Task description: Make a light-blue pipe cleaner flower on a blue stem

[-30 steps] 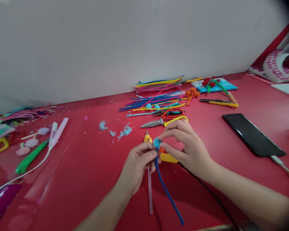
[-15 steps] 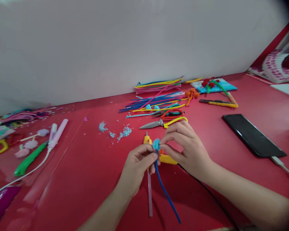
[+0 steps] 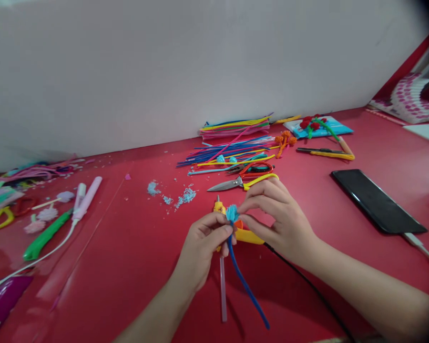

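My left hand [image 3: 208, 243] pinches a dark blue pipe cleaner [image 3: 245, 281] just below the fluffy light blue tuft [image 3: 232, 213] at its top; the stem hangs down to the lower right. At the tuft's right edge, the thumb and forefinger of my right hand [image 3: 277, 219] are drawn together in a pinch on its fibres. Partly hidden behind both hands lies a yellow hot glue gun [image 3: 250, 237], a clear glue stick [image 3: 223, 290] sticking out toward me. Just beyond are scissors [image 3: 232, 184] with red and yellow handles.
Light blue fluff clippings [image 3: 186, 196] lie ahead to the left. Bundled pipe cleaners [image 3: 232, 128] and pliers [image 3: 238, 168] are farther back. A phone [image 3: 377, 201] with a cable is at right; a pink-white corded tool [image 3: 87, 199] and green-handled tool [image 3: 46, 236] are at left.
The tuft has tilted slightly and shows fuller above my left fingers. My right fingertips have shifted a little at its edge. The view has moved slightly.
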Demonstrator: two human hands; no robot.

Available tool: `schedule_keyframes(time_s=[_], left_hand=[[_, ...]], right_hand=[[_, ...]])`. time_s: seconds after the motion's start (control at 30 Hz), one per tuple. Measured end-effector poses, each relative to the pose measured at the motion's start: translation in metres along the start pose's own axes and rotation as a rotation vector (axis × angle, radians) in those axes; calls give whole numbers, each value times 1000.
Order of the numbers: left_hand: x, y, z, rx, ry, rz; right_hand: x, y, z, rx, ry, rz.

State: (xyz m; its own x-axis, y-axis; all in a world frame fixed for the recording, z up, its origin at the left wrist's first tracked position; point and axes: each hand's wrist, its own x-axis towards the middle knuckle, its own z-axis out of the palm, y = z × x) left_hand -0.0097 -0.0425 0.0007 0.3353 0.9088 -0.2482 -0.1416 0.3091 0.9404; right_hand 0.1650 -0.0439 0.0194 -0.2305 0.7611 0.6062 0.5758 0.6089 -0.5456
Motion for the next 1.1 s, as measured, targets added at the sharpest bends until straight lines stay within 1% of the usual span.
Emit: schedule_keyframes(time_s=[0.23,0.57,0.73,0.8,0.87,0.93,1.1], left_hand=[[-1,-4,-2,96,0,76],[-2,0,0,166,20,135],[-2,-2,-1,172,18,156],[-3,-4,-2,171,30,180],[-5,-3,-2,205,43,240],[-7,-1,-3,276,43,338],[-12,1,-6,401,6,609]], right_hand=[[0,-1,2,3,-20,25],[-1,1,3,-41,-12,-20],[-2,0,2,-34,-11,-48],[-3,-2,-1,-13,13,-68],[-3,-5,-4,2,58,-80],[-4,-7,-5,-6,109,-107],[-10,-9,-4,-85,179,-299]])
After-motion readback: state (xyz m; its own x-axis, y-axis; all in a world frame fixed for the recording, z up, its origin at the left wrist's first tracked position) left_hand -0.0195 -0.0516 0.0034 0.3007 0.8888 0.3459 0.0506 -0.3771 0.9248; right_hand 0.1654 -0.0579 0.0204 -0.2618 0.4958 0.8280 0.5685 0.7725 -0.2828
